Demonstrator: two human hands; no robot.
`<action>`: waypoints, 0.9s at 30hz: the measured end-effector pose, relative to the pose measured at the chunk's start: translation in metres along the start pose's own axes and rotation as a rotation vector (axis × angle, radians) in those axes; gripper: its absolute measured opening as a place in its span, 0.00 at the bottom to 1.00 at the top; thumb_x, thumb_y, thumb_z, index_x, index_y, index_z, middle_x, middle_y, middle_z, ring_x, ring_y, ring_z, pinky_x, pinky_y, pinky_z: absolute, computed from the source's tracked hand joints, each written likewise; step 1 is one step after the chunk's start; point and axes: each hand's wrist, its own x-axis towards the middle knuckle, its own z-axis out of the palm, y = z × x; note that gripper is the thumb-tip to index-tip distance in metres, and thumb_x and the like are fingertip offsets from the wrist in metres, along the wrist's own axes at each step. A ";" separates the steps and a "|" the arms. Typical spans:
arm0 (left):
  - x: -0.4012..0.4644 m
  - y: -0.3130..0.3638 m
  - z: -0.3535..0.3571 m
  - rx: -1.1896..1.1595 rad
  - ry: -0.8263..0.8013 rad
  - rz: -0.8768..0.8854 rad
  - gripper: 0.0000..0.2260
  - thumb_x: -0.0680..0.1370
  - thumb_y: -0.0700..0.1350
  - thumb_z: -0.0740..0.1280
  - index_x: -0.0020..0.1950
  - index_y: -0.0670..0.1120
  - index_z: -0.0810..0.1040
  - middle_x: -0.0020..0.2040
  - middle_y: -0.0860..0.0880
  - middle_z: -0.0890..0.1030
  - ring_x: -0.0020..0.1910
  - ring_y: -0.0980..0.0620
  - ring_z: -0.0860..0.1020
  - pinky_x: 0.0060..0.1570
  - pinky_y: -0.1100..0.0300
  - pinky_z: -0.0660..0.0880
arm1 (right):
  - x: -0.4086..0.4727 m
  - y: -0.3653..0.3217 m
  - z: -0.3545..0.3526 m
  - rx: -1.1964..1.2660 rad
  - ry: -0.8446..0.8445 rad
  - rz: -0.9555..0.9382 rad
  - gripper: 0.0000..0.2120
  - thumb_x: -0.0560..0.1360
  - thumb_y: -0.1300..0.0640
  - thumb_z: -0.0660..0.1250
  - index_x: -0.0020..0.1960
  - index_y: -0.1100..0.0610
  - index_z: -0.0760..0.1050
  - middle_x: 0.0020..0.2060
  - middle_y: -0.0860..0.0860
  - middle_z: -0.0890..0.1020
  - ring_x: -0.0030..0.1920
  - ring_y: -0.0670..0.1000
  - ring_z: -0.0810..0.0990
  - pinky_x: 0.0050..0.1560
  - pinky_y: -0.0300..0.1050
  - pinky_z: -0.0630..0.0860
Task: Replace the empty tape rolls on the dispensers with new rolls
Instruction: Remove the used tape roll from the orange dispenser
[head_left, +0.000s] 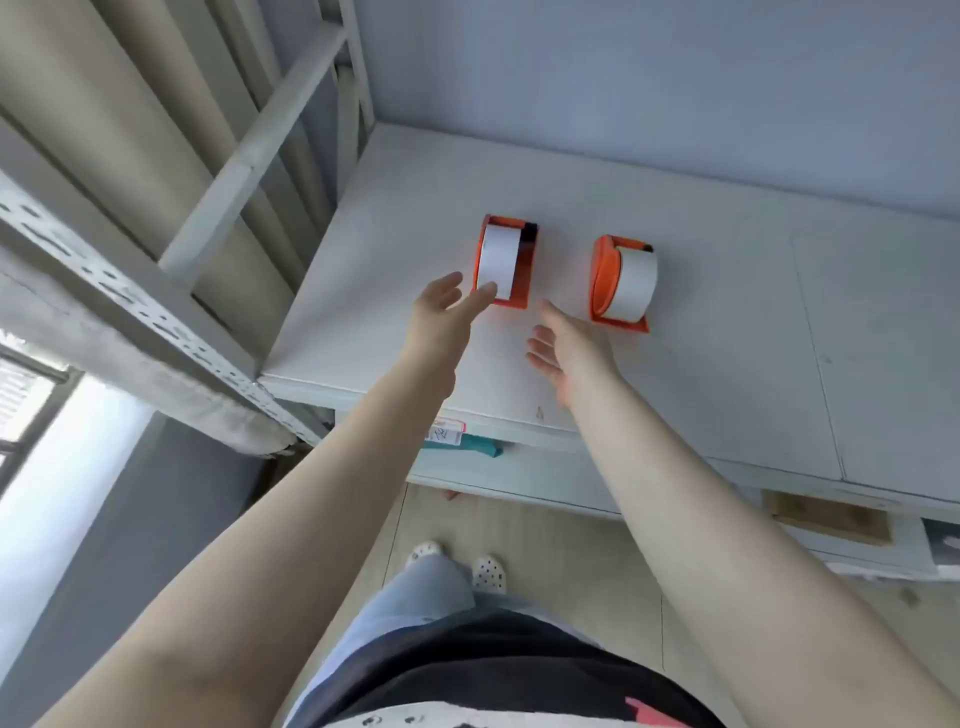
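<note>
Two orange dispensers, left (506, 262) and right (621, 283), mid-desk (727, 322), apart, each with a white roll | left hand (447, 317) fingers spread, tips seemingly touching left one's near end | right hand (569, 353) spread, empty, in the gap | front edge clear.

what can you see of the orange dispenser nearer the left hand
The left dispenser is an orange, plastic-looking frame standing upright on the white table, holding a wide white roll with a dark part at its far right corner. The left hand reaches it, open, fingertips over the roll's near edge; contact is unclear. It stands apart from the right dispenser.
</note>
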 end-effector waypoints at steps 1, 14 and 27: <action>0.005 0.004 0.002 0.025 0.014 0.013 0.28 0.74 0.51 0.72 0.72 0.46 0.69 0.69 0.46 0.72 0.66 0.47 0.73 0.65 0.52 0.70 | 0.005 -0.002 0.003 -0.023 0.001 0.026 0.11 0.74 0.49 0.70 0.49 0.55 0.75 0.47 0.55 0.79 0.46 0.53 0.79 0.45 0.43 0.80; 0.072 0.012 -0.001 0.243 -0.098 0.055 0.09 0.73 0.37 0.72 0.52 0.37 0.81 0.46 0.45 0.83 0.43 0.51 0.79 0.45 0.66 0.72 | 0.071 0.004 0.032 0.039 -0.025 0.133 0.04 0.77 0.62 0.66 0.46 0.64 0.75 0.37 0.56 0.81 0.35 0.50 0.81 0.28 0.35 0.79; 0.102 0.108 0.016 -0.017 -0.121 0.102 0.07 0.76 0.43 0.69 0.41 0.41 0.78 0.40 0.45 0.79 0.37 0.50 0.76 0.42 0.59 0.78 | 0.076 0.012 0.028 -0.090 0.051 0.158 0.04 0.74 0.66 0.69 0.44 0.67 0.75 0.39 0.61 0.82 0.23 0.48 0.82 0.31 0.37 0.81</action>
